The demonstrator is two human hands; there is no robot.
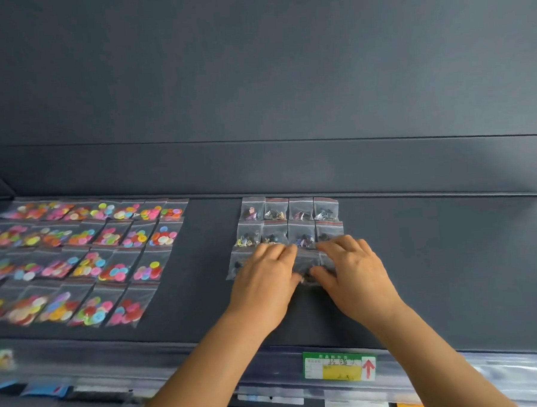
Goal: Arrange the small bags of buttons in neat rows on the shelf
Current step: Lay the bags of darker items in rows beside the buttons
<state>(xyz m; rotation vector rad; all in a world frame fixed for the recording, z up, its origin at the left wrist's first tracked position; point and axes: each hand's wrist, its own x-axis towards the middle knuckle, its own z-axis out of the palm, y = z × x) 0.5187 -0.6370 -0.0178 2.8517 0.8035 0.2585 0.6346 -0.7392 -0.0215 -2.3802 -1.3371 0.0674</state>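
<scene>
The dark shelf [419, 257] carried your work, with the bright bags [86, 253] already laid edge to edge at its left so each could be read at a glance. At the middle, the dark bags [290, 221] made two finished rows of four. You worked the third row below them: your left hand [264, 275] lay flat with straight fingers, likely pinning those bags, while your right hand [354, 267] pinched one bag [309, 268] beside it.
</scene>
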